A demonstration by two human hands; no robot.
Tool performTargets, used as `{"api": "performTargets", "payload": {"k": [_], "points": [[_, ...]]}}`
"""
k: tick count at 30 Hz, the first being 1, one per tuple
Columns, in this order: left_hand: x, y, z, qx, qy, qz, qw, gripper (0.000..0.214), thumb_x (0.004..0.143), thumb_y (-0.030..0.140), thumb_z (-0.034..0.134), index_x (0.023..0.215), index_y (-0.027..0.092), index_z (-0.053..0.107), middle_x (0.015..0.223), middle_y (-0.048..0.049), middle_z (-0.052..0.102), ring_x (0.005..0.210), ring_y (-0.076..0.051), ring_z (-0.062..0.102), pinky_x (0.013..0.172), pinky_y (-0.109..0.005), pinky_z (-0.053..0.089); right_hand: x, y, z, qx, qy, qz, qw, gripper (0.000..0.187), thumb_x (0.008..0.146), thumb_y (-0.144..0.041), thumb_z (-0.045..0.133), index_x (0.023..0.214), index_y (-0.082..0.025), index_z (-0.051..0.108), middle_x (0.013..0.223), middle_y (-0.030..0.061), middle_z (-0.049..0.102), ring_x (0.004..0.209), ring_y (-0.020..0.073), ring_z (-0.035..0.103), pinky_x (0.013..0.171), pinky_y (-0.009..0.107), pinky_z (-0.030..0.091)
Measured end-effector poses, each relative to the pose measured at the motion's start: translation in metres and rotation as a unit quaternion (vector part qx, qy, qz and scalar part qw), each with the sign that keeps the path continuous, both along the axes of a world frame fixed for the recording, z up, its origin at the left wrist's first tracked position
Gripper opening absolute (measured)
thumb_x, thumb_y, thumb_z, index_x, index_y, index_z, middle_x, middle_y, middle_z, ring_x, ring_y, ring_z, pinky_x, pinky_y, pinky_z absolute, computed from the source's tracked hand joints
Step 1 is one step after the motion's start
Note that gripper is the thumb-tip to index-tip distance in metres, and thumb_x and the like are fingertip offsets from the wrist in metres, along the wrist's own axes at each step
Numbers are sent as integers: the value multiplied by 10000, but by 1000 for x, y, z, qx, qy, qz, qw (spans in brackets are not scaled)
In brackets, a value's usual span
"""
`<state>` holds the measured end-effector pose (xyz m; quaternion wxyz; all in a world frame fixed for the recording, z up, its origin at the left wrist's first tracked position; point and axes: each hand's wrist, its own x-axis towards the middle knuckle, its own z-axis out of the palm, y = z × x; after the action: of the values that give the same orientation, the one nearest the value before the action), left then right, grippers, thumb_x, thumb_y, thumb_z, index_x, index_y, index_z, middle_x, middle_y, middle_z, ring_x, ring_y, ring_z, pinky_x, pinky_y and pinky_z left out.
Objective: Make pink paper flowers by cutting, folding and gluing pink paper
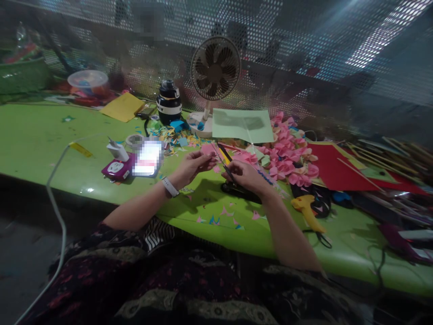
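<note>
My right hand [246, 177] is closed around the dark handles of a pair of scissors [228, 173], whose thin blades point up and away to the left. My left hand [193, 167] faces it with thumb and fingertips pinched together; whatever is between them is too small to make out. Just beyond the hands lie a yellow-and-black utility knife [224, 154] and pink paper [208, 149]. Pink and blue paper scraps [233, 221] are scattered on the green tabletop [209, 234] below the hands. A heap of pink paper petals [291, 151] sits to the right.
A fan [215, 67] and a black bottle [169, 104] stand at the back, beside a pale green sheet [241, 124]. Leftward are a lit phone [148, 158] and a purple power strip [117, 169] with its white cable. A yellow glue gun [308, 213] and red sheets [338, 167] lie right.
</note>
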<state>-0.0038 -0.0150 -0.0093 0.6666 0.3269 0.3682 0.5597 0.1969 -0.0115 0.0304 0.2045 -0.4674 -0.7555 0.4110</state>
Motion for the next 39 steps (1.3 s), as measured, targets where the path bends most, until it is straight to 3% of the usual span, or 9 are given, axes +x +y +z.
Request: {"api": "performTargets", "payload": {"k": [23,35,39], "points": [[1,-1,0,-12,-12,-5,1000,79,866,168,722,817,114,692,809,-76,765,672,-98,699,757,-252,564,-1,3,-6,16,15,-8,1000,573,656,-750,711,740,-218,518,650,-41,499,590,119,432,553,269,329],[-1,2,0,5,1,30,1000,195,828,299,780,799,129,689,809,-62,771,655,-99,705,701,-229,568,4,8,-18,3,28,-33,999,575,659,-753,725,729,-222,514,604,-29,559,555,133,525,515,263,375],[-2,2,-2,27,6,12,1000,223,807,307,802,791,118,683,758,-46,757,642,-91,709,672,-204,560,5,9,-19,4,35,-31,999,563,654,-735,744,721,-226,512,603,-24,571,558,137,528,503,258,365]]}}
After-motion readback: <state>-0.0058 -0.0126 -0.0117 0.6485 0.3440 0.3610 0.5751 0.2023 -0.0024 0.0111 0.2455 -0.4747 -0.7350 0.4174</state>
